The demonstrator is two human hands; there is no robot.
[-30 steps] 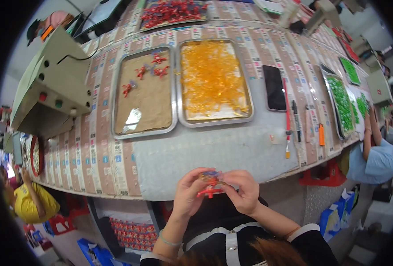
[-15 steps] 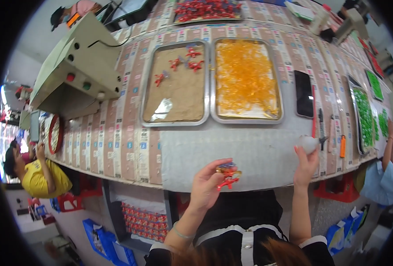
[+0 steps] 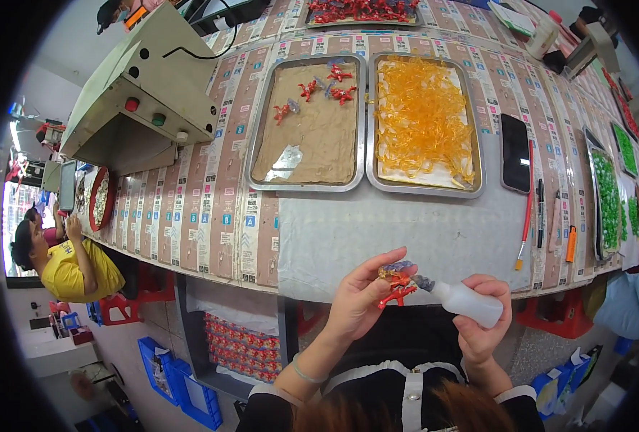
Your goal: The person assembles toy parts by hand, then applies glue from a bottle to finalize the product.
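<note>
Between the fingers of my left hand (image 3: 359, 299) is a small red figure (image 3: 397, 288) with bluish-purple and gold-coloured parts. My right hand (image 3: 486, 317) is wrapped round a white squeeze bottle (image 3: 472, 304), tilted to the left. Its dark tip (image 3: 423, 282) reaches the figure; whether it touches cannot be made out. Beyond my hands, a metal tray (image 3: 270, 176) with brown lining holds several similar red figures (image 3: 342, 94). Beside it, a second metal tray (image 3: 478, 189) is full of translucent orange-yellow pieces (image 3: 421, 115).
A beige machine (image 3: 143, 93) with red and green buttons stands at left. Rightward lie a phone (image 3: 515, 153), a thin brush (image 3: 524, 223), a pen (image 3: 540, 212) and an orange cutter (image 3: 570, 243). Green pieces (image 3: 607, 198) fill a tray farther right. Co-workers sit at both sides; a drawer (image 3: 244, 345) of red pieces is below.
My right hand has brought the bottle from the right side of the table to the figure, tipping it leftward. My left hand still holds the figure. The view has shifted slightly.
</note>
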